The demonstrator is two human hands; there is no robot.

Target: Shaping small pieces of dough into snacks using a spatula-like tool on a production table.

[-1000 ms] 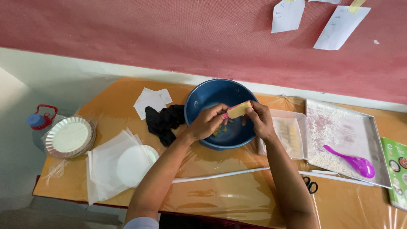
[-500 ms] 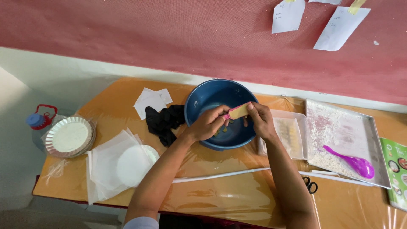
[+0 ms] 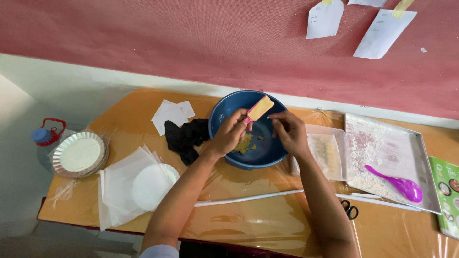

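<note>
Forearms are seen reaching up from the near edge of the plastic-covered orange table (image 3: 248,224), across a white rod (image 3: 248,198) laid along it. Further in, the left hand (image 3: 229,136) is clenched around the pink handle of a small scraper (image 3: 258,109), whose flat yellowish blade is tilted up and to the right, above the fingers. The right hand (image 3: 289,131) is held just beside the blade with fingers loosely curled, empty and not touching it as far as can be seen. Both hands are held over a blue bowl (image 3: 224,107), in which yellow dough crumbs (image 3: 245,143) are scattered below the scraper. A black cloth (image 3: 184,136) is lying left of the bowl, a floured metal tray (image 3: 387,157) with a purple spoon (image 3: 399,184) well to the right.
</note>
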